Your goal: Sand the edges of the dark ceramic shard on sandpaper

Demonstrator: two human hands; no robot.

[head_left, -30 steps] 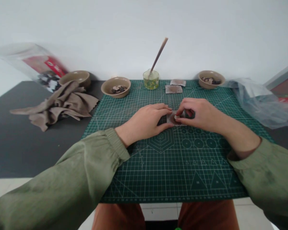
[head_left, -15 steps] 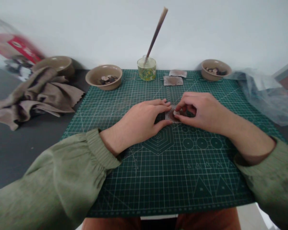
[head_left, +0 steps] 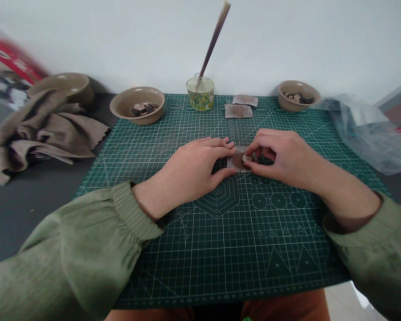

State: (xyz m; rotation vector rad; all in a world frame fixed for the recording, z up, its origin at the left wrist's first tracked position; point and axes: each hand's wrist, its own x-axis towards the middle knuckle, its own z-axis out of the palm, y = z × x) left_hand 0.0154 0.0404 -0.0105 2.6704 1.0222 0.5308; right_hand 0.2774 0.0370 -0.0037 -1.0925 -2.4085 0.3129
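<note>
A small grey-brown square piece lies at the middle of the green cutting mat. My left hand rests on the mat with its fingertips pressed to the piece's left edge. My right hand is curled beside it, thumb and forefinger pinched on a small pale chip that touches the piece's top. Both arms wear olive sleeves.
At the mat's far edge stand a tan bowl of small pieces, a glass jar with a brush, two more square pieces, and another tan bowl. A crumpled brown cloth lies left, a plastic bag right.
The view has shifted a little, sliding things left and down. My hands stay at the square piece, the right fingers still pinched on the chip.
</note>
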